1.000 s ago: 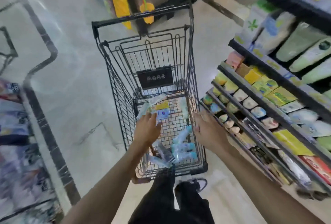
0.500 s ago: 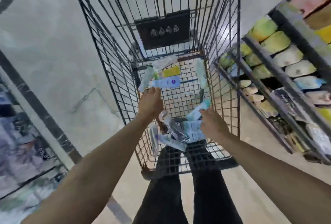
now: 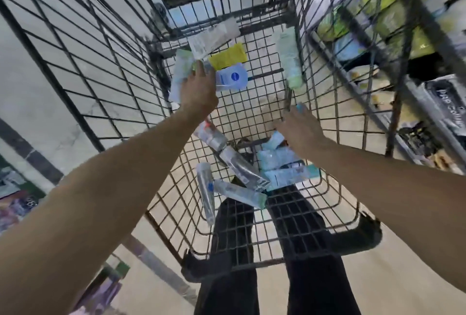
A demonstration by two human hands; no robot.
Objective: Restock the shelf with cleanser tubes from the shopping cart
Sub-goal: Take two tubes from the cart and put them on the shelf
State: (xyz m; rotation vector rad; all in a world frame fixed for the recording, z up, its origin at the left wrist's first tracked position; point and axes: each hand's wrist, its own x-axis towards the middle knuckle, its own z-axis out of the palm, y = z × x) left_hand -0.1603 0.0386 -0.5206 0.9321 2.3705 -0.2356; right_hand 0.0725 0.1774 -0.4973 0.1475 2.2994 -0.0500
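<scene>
Wire cart (image 3: 106, 67) walls enclose scattered tubes (image 3: 239, 163) beside shelf (image 3: 416, 103).

Beneath you lies a pale, marble-like tiled floor (image 3: 50, 93) crossed by a dark border strip (image 3: 32, 156). At your left edge you see blurred colourful packaging (image 3: 15, 203) low down. Light is even and bright.

Pale floor (image 3: 50, 88) at 9 o'clock, dark stripe (image 3: 32, 158) crossing it. Colourful packs (image 3: 15, 203) at 8 o'clock, blurred. Black trousers (image 3: 234, 287) at 6 o'clock, under wire.
</scene>
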